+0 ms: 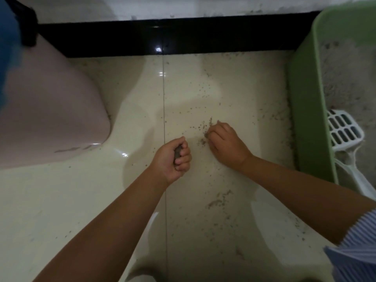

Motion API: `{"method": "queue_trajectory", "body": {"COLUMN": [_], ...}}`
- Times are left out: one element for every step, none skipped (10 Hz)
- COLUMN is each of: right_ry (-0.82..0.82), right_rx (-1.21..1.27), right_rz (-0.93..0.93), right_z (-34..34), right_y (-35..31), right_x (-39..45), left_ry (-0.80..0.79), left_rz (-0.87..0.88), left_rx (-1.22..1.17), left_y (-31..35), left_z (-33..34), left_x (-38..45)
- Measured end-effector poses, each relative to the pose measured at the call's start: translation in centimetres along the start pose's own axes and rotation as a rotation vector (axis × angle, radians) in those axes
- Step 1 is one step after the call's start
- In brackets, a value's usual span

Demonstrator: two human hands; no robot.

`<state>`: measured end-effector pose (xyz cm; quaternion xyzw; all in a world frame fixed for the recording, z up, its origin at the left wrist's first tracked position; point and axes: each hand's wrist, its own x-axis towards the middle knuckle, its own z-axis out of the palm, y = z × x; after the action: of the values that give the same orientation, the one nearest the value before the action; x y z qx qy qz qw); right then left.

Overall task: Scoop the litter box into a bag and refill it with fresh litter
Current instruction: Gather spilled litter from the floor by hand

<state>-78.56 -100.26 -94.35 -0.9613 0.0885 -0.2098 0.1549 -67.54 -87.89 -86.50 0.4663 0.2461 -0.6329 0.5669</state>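
Spilled litter [203, 137] lies on the floor [81, 200] between my hands. The litter box [305, 119] stands right, scoop [343, 131] inside; a bin [50, 110] stands left.

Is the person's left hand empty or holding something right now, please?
Holding something. The left hand is curled into a loose fist, with dark spilled litter showing between thumb and fingers above the tiled floor.
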Motion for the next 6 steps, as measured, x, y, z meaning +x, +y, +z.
{"method": "queue_trajectory", "body": {"right_ry": [0.001,-0.042,-0.071,-0.071,-0.076,-0.103], "right_rx": [0.008,-0.07,-0.102,-0.073,-0.045,-0.079], "right_rz": [-0.071,-0.224,-0.301,-0.358,-0.402,-0.43], "right_z": [-0.4,-0.9,-0.8,-0.8,-1.0,-0.9], "right_y": [1.1,2.2,2.5,2.6,2.6,2.7], "right_x": [-0.3,-0.2,0.7,1.1,1.5,2.3], "left_ry": [-0.002,0.003,0.022,0.052,0.079,0.111], "left_rz": [-0.022,-0.041,-0.064,-0.075,-0.074,-0.075], "left_rx": [0.015,0.022,0.026,0.028,0.045,0.051], "left_y": [-0.5,-1.2,-1.5,-1.4,-1.2,-1.3], "left_z": [0.3,0.0,-0.5,-0.7,-0.8,-0.7], "left_x": [0.1,0.1,0.0,-0.4,-0.6,-0.9]}}
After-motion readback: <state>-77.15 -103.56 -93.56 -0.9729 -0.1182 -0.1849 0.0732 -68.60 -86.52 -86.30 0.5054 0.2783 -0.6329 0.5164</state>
